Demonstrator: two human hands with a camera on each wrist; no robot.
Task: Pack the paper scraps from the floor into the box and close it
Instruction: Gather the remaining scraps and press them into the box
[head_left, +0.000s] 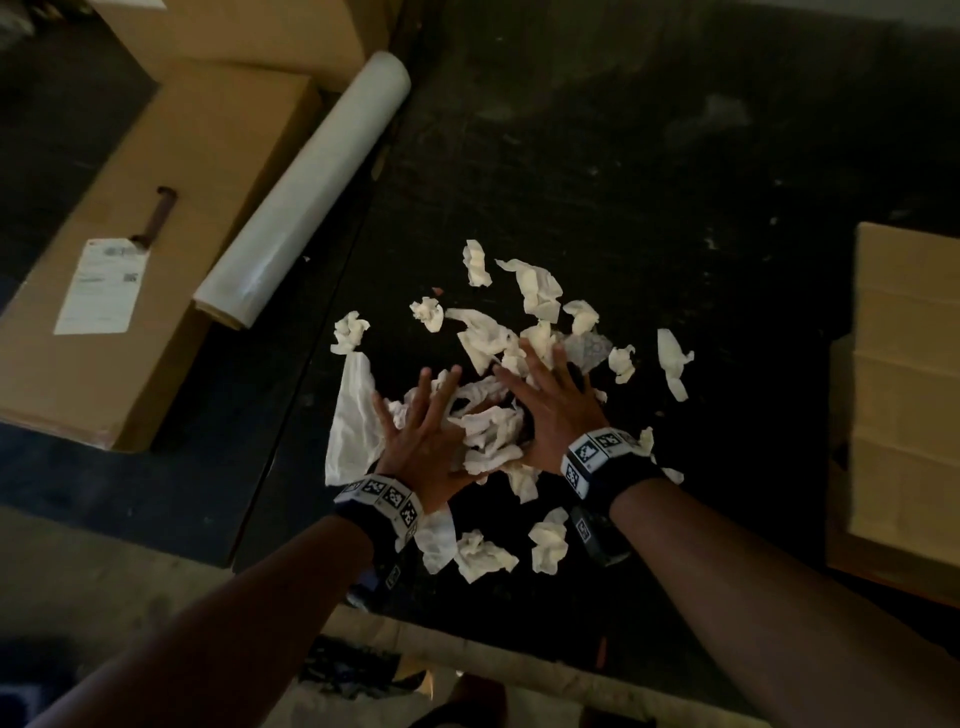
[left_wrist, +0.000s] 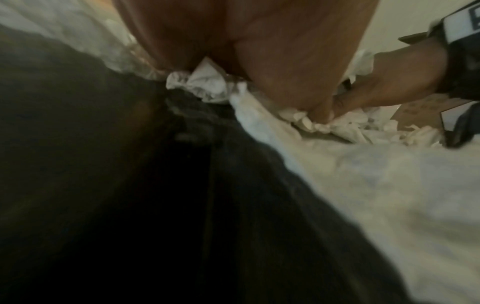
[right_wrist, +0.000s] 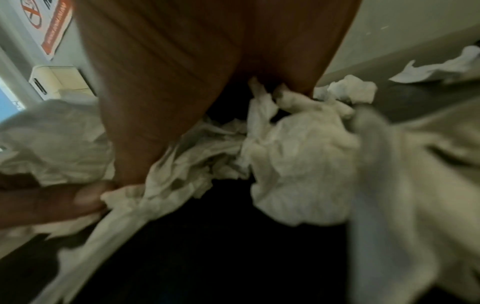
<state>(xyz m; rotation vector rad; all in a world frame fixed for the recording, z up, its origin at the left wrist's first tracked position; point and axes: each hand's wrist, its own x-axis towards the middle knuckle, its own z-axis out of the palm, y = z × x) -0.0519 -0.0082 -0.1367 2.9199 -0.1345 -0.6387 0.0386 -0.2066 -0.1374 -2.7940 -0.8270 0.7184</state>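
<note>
Several crumpled white paper scraps (head_left: 491, 431) lie heaped on the dark floor in the head view, with more scattered beyond (head_left: 537, 286) and nearer to me (head_left: 483, 556). My left hand (head_left: 423, 421) lies on the left side of the heap with its fingers spread and straight. My right hand (head_left: 545, 400) presses on the right side the same way. The left wrist view shows my left palm (left_wrist: 259, 51) on scraps (left_wrist: 207, 86). In the right wrist view my right palm (right_wrist: 168, 72) lies against scraps (right_wrist: 298, 160). A cardboard box (head_left: 904, 395) stands at the right edge; I see no opening in it.
A long closed cardboard box (head_left: 156, 234) with a white label (head_left: 104, 286) lies at the left. A roll of clear film (head_left: 306, 187) leans along it. Another box (head_left: 234, 31) stands behind. Bare dark floor stretches beyond the scraps.
</note>
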